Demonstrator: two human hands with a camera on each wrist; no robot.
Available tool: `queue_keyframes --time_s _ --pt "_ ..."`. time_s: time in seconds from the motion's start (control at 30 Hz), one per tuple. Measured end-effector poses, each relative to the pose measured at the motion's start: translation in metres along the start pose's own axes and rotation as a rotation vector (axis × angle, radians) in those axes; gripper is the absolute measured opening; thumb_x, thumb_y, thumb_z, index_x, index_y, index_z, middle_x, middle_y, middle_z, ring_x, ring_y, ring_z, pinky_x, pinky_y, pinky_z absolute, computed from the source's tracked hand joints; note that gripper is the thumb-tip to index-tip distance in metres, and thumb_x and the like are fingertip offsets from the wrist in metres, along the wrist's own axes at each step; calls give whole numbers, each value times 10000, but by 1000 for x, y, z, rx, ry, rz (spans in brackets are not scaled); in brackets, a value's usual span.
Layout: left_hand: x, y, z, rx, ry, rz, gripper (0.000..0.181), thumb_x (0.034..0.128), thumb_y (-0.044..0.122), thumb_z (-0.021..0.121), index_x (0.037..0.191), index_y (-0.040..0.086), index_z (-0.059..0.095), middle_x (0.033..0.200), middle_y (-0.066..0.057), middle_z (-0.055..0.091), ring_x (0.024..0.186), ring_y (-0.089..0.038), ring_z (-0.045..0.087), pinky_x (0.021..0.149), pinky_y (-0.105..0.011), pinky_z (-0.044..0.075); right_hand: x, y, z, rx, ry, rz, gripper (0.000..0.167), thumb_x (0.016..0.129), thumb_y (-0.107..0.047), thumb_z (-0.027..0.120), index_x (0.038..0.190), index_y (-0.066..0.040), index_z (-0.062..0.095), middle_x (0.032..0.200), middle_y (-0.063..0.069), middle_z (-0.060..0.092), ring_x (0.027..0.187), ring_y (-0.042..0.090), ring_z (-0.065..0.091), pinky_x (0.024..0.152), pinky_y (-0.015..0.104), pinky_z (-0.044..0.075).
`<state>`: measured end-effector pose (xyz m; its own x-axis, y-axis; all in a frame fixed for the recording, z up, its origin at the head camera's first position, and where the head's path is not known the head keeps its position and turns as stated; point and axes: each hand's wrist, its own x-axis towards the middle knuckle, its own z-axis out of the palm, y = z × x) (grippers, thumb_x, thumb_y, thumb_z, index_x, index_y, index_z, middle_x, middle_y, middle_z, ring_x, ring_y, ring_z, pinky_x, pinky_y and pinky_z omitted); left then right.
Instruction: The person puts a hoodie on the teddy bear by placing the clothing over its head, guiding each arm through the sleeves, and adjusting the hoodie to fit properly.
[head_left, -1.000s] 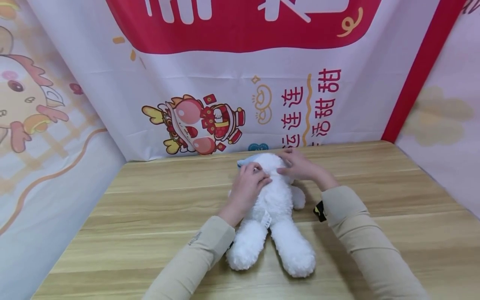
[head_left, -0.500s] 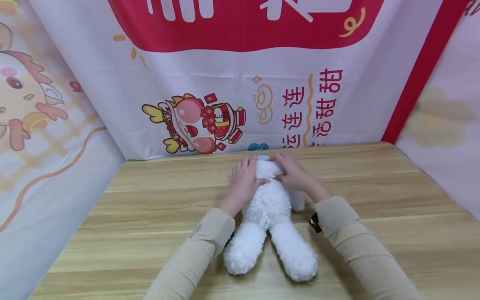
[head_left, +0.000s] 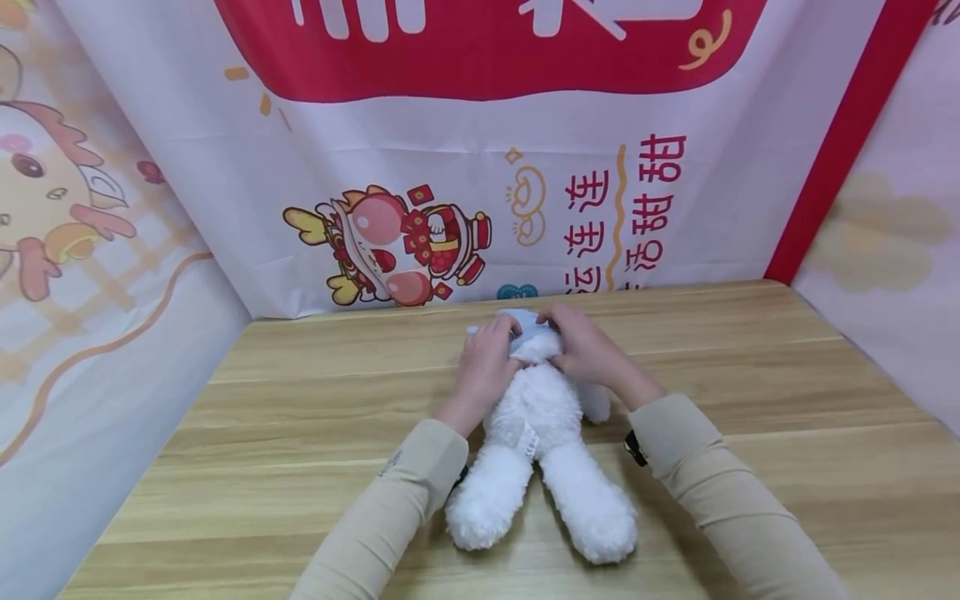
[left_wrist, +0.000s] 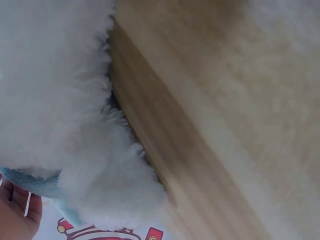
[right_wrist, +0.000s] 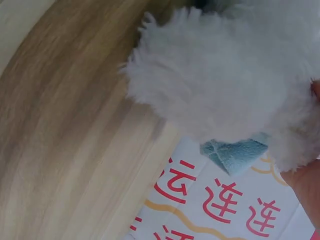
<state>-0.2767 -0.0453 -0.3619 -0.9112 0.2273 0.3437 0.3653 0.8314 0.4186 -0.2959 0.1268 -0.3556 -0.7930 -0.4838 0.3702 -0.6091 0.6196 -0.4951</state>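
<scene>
Left arm point(head_left: 386, 508), sleeved, extends toward the far side from near left of centre; right arm point(head_left: 731, 487), likewise sleeved, from near right, both angled inward. Left hand point(head_left: 483, 362) and right hand point(head_left: 591, 348) face each other, close but apart, both gripping: fingers bent on the far side, thumbs on the near side. Bare skin shows at left wrist point(head_left: 458, 413) and right wrist point(head_left: 642, 387).

Plush toy point(head_left: 543, 407) with illegible tag point(head_left: 528, 442)

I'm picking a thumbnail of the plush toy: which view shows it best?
The head view: the toy appears nearly whole, partly hidden by the left hand and right hand. Each wrist view shows only close white fur and a blue part, cut off by the frame.
</scene>
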Motion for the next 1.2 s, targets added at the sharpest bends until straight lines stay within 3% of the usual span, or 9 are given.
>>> queue_keyframes --time_s 0.17,0.43,0.6,0.8,0.93,1.1,1.2 --pt "-3 -1 1 -12 23 14 367 823 96 732 1113 131 510 1008 -56 642 901 -216 624 753 -365 529 1 -7 2 -69 -9 66 430 720 1 753 1096 26 546 1065 178 606 994 316 572 897 441 493" --pt "-8 2 1 -87 93 9 397 800 40 733 1128 113 523 1170 -149 466 853 -303 617 700 -394 547 1 -19 7 -144 23 161 448 751 -25 757 1131 -20 519 1141 180 586 1088 344 555 973 464 465" --pt "-9 1 2 -120 117 23 415 780 -12 727 1123 104 525 1191 -162 439 880 -341 623 741 -422 552 0 -26 10 -140 65 208 360 774 -7 736 1072 -49 539 1098 156 616 1046 316 597 926 439 506" --pt "-10 -2 3 -156 122 15 394 796 -17 714 1129 102 541 1171 -157 462 997 -361 616 853 -445 535 -2 -29 10 -202 139 179 222 811 -10 691 992 -79 582 970 122 705 866 273 674 758 398 548" --pt "-12 -2 3 -201 107 2 298 840 62 707 1088 62 542 1123 -139 455 1023 -322 603 896 -417 525 -4 -27 5 -183 160 166 211 812 -21 699 998 -64 608 952 118 708 865 265 673 772 389 549" --pt "-14 -3 1 -258 91 4 189 870 140 685 972 41 560 1116 -130 449 1021 -292 611 891 -391 527 -6 -26 -5 -189 148 162 162 775 -49 754 879 -40 630 864 118 696 793 252 650 728 373 543" --pt "-15 -5 -1 -248 93 16 159 874 169 683 930 49 596 1146 -128 477 1027 -276 621 880 -386 533 -7 -27 -10 -206 110 145 126 792 -112 758 847 -32 679 860 117 702 779 242 653 717 366 548"
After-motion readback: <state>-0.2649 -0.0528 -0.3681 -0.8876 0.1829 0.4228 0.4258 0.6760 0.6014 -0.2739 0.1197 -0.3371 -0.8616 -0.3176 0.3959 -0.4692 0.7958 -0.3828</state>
